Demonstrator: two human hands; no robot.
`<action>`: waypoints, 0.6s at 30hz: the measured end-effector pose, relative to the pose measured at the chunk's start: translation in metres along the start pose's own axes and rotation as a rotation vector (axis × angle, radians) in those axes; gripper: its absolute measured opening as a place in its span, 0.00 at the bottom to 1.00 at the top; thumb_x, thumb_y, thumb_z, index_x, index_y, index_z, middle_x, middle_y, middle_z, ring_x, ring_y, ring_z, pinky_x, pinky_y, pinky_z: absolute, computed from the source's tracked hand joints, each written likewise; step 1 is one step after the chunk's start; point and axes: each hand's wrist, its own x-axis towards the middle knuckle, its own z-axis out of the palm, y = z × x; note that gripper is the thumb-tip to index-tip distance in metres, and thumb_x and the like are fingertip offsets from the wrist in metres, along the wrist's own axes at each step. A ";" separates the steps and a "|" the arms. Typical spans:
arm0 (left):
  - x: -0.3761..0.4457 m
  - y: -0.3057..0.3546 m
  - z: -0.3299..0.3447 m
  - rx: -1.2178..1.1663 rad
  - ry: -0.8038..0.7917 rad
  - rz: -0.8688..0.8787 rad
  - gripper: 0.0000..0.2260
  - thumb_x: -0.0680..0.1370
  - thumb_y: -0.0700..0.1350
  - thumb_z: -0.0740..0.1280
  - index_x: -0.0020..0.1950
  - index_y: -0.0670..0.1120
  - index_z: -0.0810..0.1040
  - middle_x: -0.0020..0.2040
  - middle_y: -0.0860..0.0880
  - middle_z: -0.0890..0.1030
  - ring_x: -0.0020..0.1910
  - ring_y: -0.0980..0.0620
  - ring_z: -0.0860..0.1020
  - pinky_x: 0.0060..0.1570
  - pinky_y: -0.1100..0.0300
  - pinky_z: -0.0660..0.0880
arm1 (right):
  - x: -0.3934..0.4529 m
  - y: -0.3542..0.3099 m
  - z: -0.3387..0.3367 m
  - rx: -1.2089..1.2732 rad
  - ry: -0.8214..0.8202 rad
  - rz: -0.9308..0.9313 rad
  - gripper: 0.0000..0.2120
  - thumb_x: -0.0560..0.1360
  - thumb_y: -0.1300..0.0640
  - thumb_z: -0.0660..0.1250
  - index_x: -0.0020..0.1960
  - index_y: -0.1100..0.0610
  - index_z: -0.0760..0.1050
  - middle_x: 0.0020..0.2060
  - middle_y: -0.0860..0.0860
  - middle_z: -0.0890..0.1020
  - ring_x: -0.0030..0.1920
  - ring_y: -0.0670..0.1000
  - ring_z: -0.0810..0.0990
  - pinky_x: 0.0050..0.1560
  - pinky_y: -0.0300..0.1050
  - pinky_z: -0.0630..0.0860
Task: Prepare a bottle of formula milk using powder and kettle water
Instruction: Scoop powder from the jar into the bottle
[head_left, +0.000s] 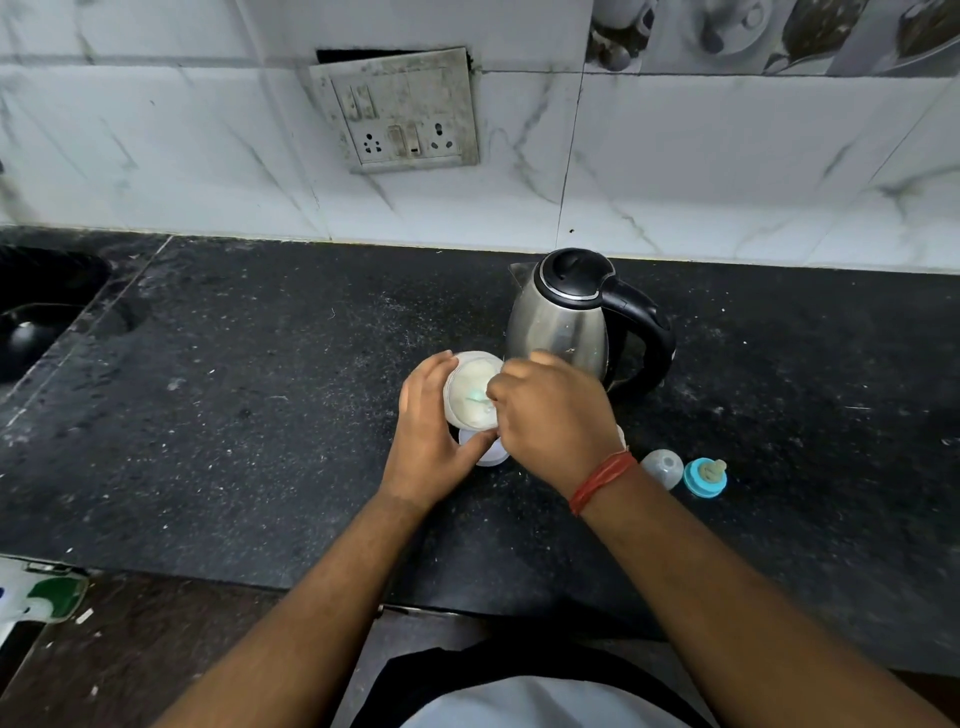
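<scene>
A round white container of formula powder (470, 387) stands open on the black counter, tilted toward me. My left hand (434, 434) grips its left side. My right hand (553, 415) reaches over its right rim and pinches a pale turquoise scoop (475, 400) sunk in the powder. A white lid (485, 452) shows just below the container. The steel kettle (561, 322), with black lid and handle, stands right behind my right hand. A clear bottle cap (664, 467) and a blue ring with the teat (705, 477) lie to the right. The bottle itself is hidden.
The black granite counter (260, 415) runs wide on both sides. A sink (36, 317) sits at the far left. A switch and socket panel (400, 111) is on the tiled wall. A green and white item (47, 597) lies below the counter's front edge at left.
</scene>
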 end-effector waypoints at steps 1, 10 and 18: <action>0.000 0.000 0.000 0.005 0.001 0.010 0.38 0.71 0.50 0.78 0.76 0.45 0.63 0.75 0.46 0.67 0.75 0.45 0.67 0.73 0.47 0.67 | 0.002 -0.003 -0.001 -0.017 -0.022 -0.018 0.07 0.61 0.59 0.78 0.32 0.52 0.79 0.30 0.47 0.77 0.36 0.52 0.76 0.29 0.40 0.61; 0.001 0.001 -0.003 0.012 0.004 0.049 0.39 0.70 0.45 0.81 0.75 0.42 0.65 0.74 0.44 0.68 0.75 0.45 0.67 0.75 0.50 0.66 | 0.009 -0.008 -0.003 0.067 -0.209 0.056 0.05 0.72 0.55 0.74 0.47 0.49 0.84 0.43 0.45 0.82 0.49 0.50 0.76 0.40 0.45 0.75; 0.000 -0.005 -0.006 0.021 -0.017 -0.024 0.40 0.70 0.55 0.79 0.75 0.46 0.64 0.75 0.47 0.68 0.75 0.46 0.66 0.75 0.62 0.60 | 0.011 0.010 -0.005 0.784 -0.167 0.524 0.07 0.73 0.65 0.72 0.42 0.55 0.86 0.27 0.38 0.79 0.33 0.35 0.77 0.36 0.29 0.70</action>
